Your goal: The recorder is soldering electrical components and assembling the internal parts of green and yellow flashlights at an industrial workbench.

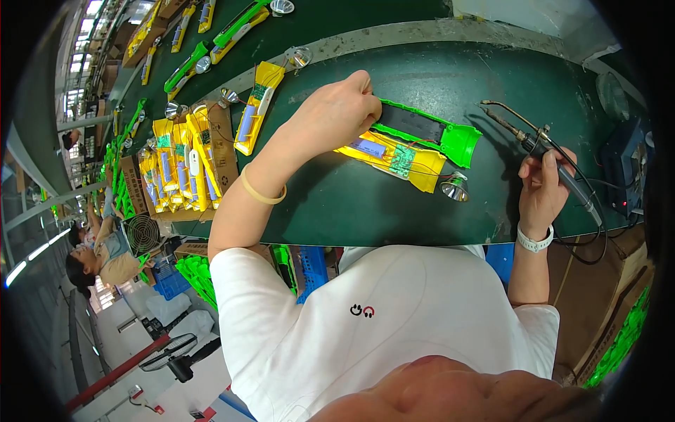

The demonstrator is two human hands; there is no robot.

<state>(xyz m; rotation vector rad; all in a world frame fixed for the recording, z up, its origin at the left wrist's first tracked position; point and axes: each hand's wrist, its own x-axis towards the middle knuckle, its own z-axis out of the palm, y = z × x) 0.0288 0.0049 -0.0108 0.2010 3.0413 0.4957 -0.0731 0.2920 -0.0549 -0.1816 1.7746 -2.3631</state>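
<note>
My left hand [336, 109] is closed, its fingertips pinching the left end of a bright green flashlight housing [460, 143] with a dark panel inside. Just below that lies a yellow flashlight shell [424, 176], carrying a purple cylindrical battery [367, 146] and a green circuit board [403, 161]. Thin wires run from it to a silver reflector cup [454, 187] on the table. On the right, my right hand [546, 184] is wrapped around the dark handle of a soldering iron [538, 146]. Its tip, with a thin bent tube alongside, points up and left, apart from the housing.
A cardboard box [223, 144] of yellow shells stands left on the green table [337, 218]; another yellow shell [254, 112] lies beside it. A blue soldering station [624, 165] sits far right, its cable hanging near my right hand. More flashlights lie beyond the grey ledge [394, 35].
</note>
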